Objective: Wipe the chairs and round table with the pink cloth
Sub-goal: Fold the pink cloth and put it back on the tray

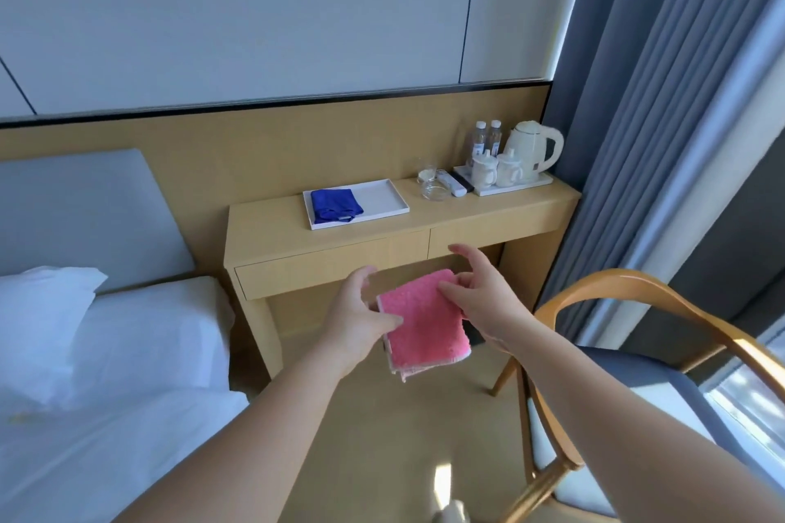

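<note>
Preparation looks to be the step in hand: the cloth [420, 323] is being squared into a pad before any wiping starts. Doing it well means keeping the layers flat and the edges matched, so one palm can press a broad, even face along wood and seat. Nearest, at 4 o'clock from the hands, stands a chair [637, 367] with a curved wooden back and a grey seat. The cloth is apart from it, and I judge it the likely first surface, best taken from the back rail downward so dust falls onto parts not yet wiped. Just beyond, both hands hold the cloth in the air between them. The left hand [357, 318] grips its 9 o'clock edge, thumb laid over the front face and fingers curled behind. The right hand [480, 293] pinches the 1 o'clock corner between thumb and a finger, the other fingers spread loose above. The cloth hangs folded and tilted, its lower edge showing several layers, touching nothing but the hands. Farther off, at 12 o'clock, a desk [467, 221] carries a tray [382, 193] with blue fabric [335, 204] at 11 o'clock and a kettle [533, 144] with cups [497, 172] at 1 o'clock. A bed [127, 352] lies at 9 o'clock. The round table is out of view.
</note>
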A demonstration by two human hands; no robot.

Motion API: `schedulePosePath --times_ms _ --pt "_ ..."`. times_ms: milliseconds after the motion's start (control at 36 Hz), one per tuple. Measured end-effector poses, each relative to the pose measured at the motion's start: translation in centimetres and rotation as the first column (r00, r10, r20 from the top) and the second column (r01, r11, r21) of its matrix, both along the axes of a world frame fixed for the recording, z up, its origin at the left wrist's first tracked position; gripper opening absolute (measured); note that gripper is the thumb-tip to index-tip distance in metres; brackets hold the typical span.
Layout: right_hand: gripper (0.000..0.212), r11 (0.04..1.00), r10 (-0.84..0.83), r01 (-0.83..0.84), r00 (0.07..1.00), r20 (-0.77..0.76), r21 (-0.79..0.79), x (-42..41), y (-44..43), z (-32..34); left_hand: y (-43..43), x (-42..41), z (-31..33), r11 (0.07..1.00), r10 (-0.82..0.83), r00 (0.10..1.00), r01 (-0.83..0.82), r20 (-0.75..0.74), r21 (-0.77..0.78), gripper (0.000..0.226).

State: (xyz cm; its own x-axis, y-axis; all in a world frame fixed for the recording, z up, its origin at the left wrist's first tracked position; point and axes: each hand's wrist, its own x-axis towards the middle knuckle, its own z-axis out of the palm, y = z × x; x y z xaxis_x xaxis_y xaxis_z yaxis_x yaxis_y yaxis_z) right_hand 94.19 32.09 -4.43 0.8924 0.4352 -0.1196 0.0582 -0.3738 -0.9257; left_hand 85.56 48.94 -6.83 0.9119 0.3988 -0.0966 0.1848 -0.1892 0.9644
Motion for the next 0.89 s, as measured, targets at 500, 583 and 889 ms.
schedulePosePath --times_ms 500,583,889 --pt "0.020 0.890 0.347 -0.258 0.918 0.190 -0.375 28.3 12.0 -0.5 11.0 24.8 -0.2 0.939 0.153 0.987 -0.130 -0.048 0.319 0.030" --pt "0.010 0.884 0.362 -0.279 0.916 0.173 -0.376 31.9 13.5 -1.0 12.3 27.8 -0.6 0.935 0.148 0.987 -0.117 -0.068 0.335 0.017" --pt "0.018 0.949 0.183 -0.169 0.983 0.029 -0.264 41.5 20.4 -5.5 18.7 38.3 -4.1 0.964 0.168 0.978 -0.138 -0.121 0.227 0.017"
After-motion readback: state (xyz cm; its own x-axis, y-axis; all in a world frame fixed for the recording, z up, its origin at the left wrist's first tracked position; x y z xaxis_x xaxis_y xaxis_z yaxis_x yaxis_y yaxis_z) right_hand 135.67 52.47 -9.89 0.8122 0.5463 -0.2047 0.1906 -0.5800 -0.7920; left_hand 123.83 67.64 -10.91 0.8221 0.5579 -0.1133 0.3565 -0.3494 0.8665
